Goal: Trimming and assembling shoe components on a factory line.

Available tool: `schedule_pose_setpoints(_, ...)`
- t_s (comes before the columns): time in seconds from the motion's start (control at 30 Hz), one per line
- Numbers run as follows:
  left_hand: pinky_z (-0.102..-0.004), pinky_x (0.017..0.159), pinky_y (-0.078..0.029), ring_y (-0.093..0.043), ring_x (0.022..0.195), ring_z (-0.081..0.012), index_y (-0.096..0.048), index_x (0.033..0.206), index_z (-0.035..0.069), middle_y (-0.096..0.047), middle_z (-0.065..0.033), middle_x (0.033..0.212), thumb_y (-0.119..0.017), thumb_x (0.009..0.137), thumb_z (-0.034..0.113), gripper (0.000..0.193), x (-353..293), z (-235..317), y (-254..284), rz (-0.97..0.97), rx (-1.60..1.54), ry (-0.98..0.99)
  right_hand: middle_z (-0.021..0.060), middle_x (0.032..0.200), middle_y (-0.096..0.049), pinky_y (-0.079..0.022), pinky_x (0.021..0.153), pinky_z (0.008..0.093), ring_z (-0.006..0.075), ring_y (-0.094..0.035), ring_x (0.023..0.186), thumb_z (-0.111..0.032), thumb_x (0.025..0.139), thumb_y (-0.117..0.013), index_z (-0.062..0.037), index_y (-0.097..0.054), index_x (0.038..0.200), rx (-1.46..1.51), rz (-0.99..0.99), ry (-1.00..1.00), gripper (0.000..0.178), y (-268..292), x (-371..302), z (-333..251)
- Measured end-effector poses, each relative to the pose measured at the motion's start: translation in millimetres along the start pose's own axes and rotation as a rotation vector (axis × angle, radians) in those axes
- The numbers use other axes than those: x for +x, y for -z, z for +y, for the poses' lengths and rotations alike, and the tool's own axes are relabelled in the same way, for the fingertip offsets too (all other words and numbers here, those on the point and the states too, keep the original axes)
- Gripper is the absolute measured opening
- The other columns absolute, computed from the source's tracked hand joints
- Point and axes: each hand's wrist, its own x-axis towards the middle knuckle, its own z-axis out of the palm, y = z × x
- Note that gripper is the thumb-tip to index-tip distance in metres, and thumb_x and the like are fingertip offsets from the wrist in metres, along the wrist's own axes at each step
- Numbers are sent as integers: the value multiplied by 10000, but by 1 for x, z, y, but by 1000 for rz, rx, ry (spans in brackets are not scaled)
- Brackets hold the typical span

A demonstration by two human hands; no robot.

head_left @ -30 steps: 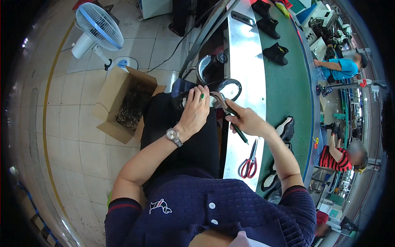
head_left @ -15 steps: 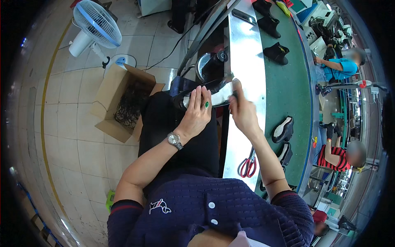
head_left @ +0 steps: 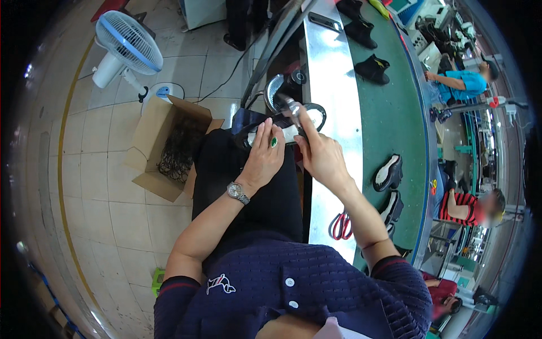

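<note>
A black shoe [head_left: 316,117] with a pale sole face and dark rim lies sole up across my lap and the bench edge. My left hand [head_left: 263,154], with a green ring and a wristwatch, holds it, fingers laid over its near part. The thumb side is partly hidden. Closed round a tool with a shiny metal head, which looks like a hammer [head_left: 291,108], is my right hand [head_left: 324,155]. The tool's head is over the shoe, slightly blurred; I cannot tell whether it touches.
Red-handled scissors [head_left: 341,226] and a phone [head_left: 324,22] lie on the metal bench strip [head_left: 339,85]. Several black shoes rest on the green belt [head_left: 375,118]. An open carton [head_left: 149,141] of dark tangled strands and a fan [head_left: 129,42] stand left. Other people sit across the belt.
My right hand has moved left with the tool, whose head is now over the shoe's middle. More of the shoe's far end shows. The whole view has shifted slightly.
</note>
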Motion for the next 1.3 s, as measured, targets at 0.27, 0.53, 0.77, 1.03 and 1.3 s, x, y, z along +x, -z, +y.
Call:
schedule_pose_setpoints(0.27,-423,1063,-370,-437,1247,-381,-470,1278,-98,-506,-244,1259,-700,743,58,603,8,-13,38,-256,-5,304,219,654,-628,-494,578,512,414,-631,616,-96,898,-540,-99,-210,1488,3,-77,-5,676,-1,5,-2)
schedule_pose_setpoints(0.53,-443,1071,-376,-448,1270,-400,-447,1321,-80,-486,-285,1325,-728,716,10,673,-6,-28,46,-238,-261,244,261,675,-621,-485,646,554,468,-616,655,-122,881,-565,-149,-330,1444,22,-199,-38,610,-6,3,5)
schedule_pose_setpoints(0.77,-411,965,-489,-398,1327,-370,-97,1515,37,-288,-233,1500,-788,724,99,1051,-21,-24,79,-203,-237,270,273,944,-647,-483,729,487,457,-631,827,-94,913,-558,-56,-361,1399,-151,-40,-104,526,-15,-20,44)
schedule_pose_setpoints(1.03,-426,707,-491,-619,861,-347,-603,1052,-26,-619,-183,894,-550,955,337,380,-81,-16,97,-91,-464,771,187,785,-651,-521,689,392,293,-689,718,-177,960,-559,-135,-320,1457,485,-422,-138,553,-14,-61,-13)
schedule_pose_setpoints(1.3,-418,514,-472,-607,598,-353,-539,768,17,-600,-164,661,-483,985,199,287,-92,-26,98,-216,-260,694,203,687,-642,-508,683,447,369,-651,632,-155,963,-537,-114,-305,1470,112,-748,57,559,8,-13,-68)
